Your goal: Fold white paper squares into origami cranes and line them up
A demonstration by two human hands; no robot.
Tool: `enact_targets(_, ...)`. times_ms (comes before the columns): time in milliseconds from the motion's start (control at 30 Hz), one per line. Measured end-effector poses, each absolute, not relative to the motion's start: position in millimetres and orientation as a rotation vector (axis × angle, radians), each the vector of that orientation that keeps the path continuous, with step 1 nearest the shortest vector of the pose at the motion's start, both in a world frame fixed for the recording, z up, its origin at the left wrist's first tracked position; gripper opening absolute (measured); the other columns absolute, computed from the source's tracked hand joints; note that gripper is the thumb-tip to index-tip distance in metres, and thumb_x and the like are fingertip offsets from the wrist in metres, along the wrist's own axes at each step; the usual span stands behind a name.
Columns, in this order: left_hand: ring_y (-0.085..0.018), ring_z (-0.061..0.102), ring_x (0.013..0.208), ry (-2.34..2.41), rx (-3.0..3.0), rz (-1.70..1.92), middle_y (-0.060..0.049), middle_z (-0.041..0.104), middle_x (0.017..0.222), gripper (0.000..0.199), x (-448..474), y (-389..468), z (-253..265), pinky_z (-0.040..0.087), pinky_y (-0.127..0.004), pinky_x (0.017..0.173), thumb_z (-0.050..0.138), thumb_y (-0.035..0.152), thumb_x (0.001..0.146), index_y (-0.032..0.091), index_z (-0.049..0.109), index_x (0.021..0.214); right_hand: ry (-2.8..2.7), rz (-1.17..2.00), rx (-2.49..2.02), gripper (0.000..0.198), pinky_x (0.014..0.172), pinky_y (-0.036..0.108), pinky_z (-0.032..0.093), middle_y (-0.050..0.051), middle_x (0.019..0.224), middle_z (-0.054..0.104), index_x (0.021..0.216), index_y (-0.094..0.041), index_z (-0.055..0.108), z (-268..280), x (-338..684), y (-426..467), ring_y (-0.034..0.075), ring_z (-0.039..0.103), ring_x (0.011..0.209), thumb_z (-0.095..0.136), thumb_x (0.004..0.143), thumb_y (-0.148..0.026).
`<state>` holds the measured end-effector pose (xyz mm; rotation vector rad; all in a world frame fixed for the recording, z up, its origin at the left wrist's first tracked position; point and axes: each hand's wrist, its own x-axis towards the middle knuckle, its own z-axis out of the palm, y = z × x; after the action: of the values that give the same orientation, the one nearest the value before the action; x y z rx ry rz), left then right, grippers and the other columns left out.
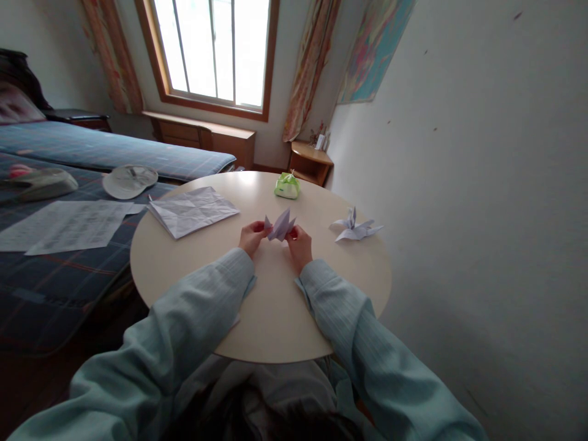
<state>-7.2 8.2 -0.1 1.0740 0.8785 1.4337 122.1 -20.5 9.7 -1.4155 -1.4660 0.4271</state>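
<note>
A folded paper piece (280, 225), pale and with several pointed tips like an origami figure, is held up over the table between my two hands. On its left side, my left hand (252, 237) pinches one tip between thumb and fingers. From the right, my right hand (300, 246) grips the opposite side, its fingers curled together. Further right on the tabletop lies a white folded paper crane (353, 228) with spread points, touched by neither hand.
The round cream table (275, 318) also bears creased white paper sheets (195, 211) at the left and a green tissue pack (287, 186) at the back. A bed (92, 278) with printed sheets (78, 226) and a white cap (130, 181) stands left; a wall (473, 214) borders the right.
</note>
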Motion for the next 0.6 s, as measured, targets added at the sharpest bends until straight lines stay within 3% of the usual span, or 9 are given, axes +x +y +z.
enact_targets(433,-0.013,0.056,0.072,0.84,0.853,1.516,-0.001,0.063,0.069,0.029,-6.4,5.7,6.8,0.042,-0.027,0.073,0.072,0.026,0.043,0.015,0.06,0.066,-1.184,0.521,-1.275,0.012,0.059,0.023,0.04,0.0,0.065,0.057,0.071,-0.017,0.05,5.6,125.8,-12.1,0.011,0.05,0.059,0.041,0.065,-0.023)
enact_targets(600,-0.015,0.055,0.082,0.868,0.902,1.465,-0.003,0.065,0.081,0.03,-7.8,3.2,10.0,0.041,-0.025,0.072,0.072,0.03,0.045,0.017,0.063,0.071,-1.195,0.477,-1.253,0.01,0.064,0.025,0.042,0.001,0.068,0.059,0.069,-0.016,0.052,8.7,127.1,-14.0,0.012,0.052,0.063,0.047,0.064,-0.024)
